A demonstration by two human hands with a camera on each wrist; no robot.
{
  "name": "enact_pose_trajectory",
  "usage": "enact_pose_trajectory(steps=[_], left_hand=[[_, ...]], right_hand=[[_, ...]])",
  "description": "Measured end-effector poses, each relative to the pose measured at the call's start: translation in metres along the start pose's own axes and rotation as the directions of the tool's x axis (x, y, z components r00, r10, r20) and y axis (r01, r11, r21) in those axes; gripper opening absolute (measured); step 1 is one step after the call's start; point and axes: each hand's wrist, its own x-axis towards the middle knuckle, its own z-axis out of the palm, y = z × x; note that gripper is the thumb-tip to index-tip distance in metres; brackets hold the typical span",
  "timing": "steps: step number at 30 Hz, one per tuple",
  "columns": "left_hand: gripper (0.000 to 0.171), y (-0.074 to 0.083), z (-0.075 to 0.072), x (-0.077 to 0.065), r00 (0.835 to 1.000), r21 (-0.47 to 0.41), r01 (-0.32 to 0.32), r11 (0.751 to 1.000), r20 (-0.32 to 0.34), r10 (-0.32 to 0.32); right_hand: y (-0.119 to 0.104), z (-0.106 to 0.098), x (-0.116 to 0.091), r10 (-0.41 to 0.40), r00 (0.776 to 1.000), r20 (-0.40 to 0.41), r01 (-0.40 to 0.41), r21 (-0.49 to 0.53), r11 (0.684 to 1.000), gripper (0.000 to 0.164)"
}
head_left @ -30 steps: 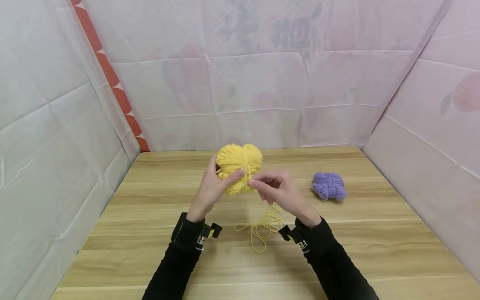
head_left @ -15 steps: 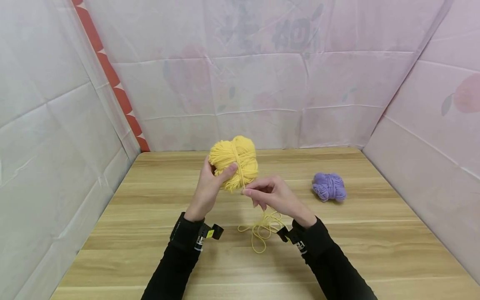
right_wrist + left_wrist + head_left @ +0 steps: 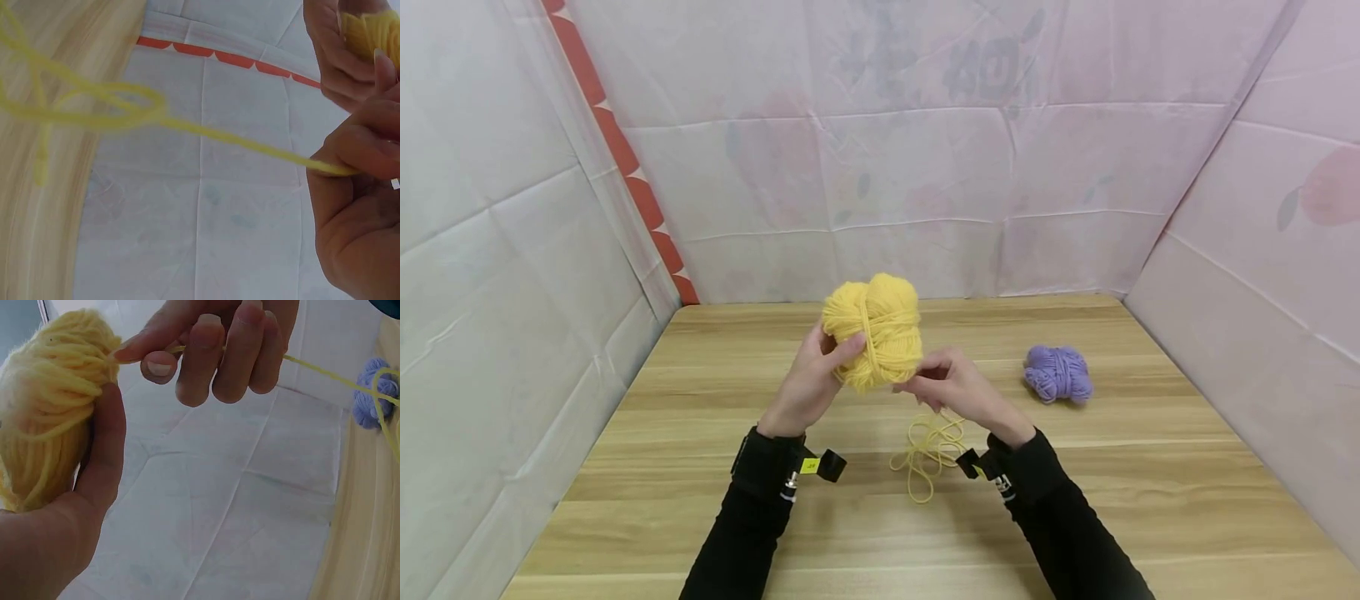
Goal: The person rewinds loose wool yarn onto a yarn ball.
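Observation:
A yellow yarn skein (image 3: 883, 325), banded round its middle by wound strands, is held above the table in my left hand (image 3: 805, 379), thumb on its near face. At the skein's lower right, my right hand (image 3: 958, 387) pinches the yellow yarn strand (image 3: 319, 367) between thumb and index finger. In the right wrist view the yarn strand (image 3: 237, 144) runs from that hand to slack loops. Those loose yarn loops (image 3: 922, 454) lie on the table below the hands. The left fingers behind the skein are mostly hidden.
A small purple yarn skein (image 3: 1058, 373) lies on the wooden table (image 3: 1150, 500), right of my hands. White printed sheets (image 3: 925, 167) stand as walls at the back and both sides. A red scalloped strip (image 3: 617, 142) runs down the back left corner.
The yellow skein has risen slightly and turned in my left hand. My right hand has slid along to its lower right edge, still pinching the strand. The loose loops have shifted a little.

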Motion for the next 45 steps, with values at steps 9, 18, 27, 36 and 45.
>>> enact_pose_trajectory(steps=[9,18,27,36,45], left_hand=[[0.065,0.002,-0.009,-0.004,0.98,0.106,0.094,0.99,0.167,-0.111],[0.062,0.001,-0.003,-0.003,0.954,0.449,0.163,0.879,0.154,-0.256],[0.062,-0.007,-0.002,0.002,0.978,0.646,0.159,0.746,0.001,-0.209],[0.072,-0.009,0.001,0.004,0.955,0.566,0.26,0.782,-0.273,-0.119],[0.073,-0.009,0.0,0.006,0.946,0.379,0.162,0.911,-0.322,-0.035]], right_hand=[[-0.003,-0.017,-0.007,0.076,0.997,-0.026,-0.074,0.074,0.995,0.013],[-0.008,-0.02,-0.008,0.135,0.975,-0.176,-0.115,0.118,0.986,0.024],[-0.014,-0.017,-0.01,0.027,0.956,-0.291,-0.01,0.059,0.998,0.022],[-0.018,-0.009,-0.011,-0.121,0.971,-0.205,0.112,-0.056,0.992,0.017],[-0.018,0.004,-0.008,-0.103,0.987,-0.127,0.091,-0.097,0.991,0.013]])
